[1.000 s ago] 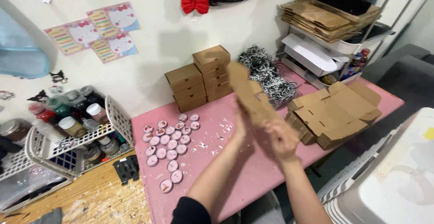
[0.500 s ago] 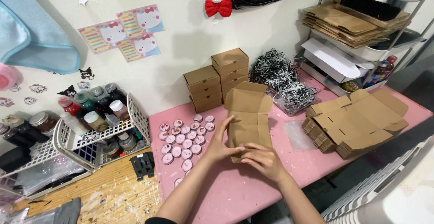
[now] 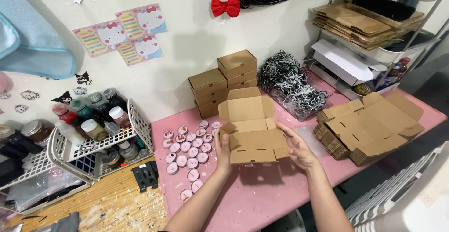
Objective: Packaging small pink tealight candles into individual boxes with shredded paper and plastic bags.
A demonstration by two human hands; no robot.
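— Where is the cardboard box (image 3: 252, 136)?
— Over the pink table (image 3: 262, 199), its lid up, with the left hand (image 3: 222, 151) and right hand (image 3: 299, 148) pressed on its two sides.
— What is around?
— Pink round tins (image 3: 187, 150) just left, closed boxes (image 3: 224, 84) and shredded paper (image 3: 292, 84) behind, flat boxes (image 3: 369, 126) on the right.

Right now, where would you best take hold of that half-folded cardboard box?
By its two short side walls, one hand from each side, as the left hand and right hand do. The cardboard box has its lid open upward, so a top grip would likely crush it.
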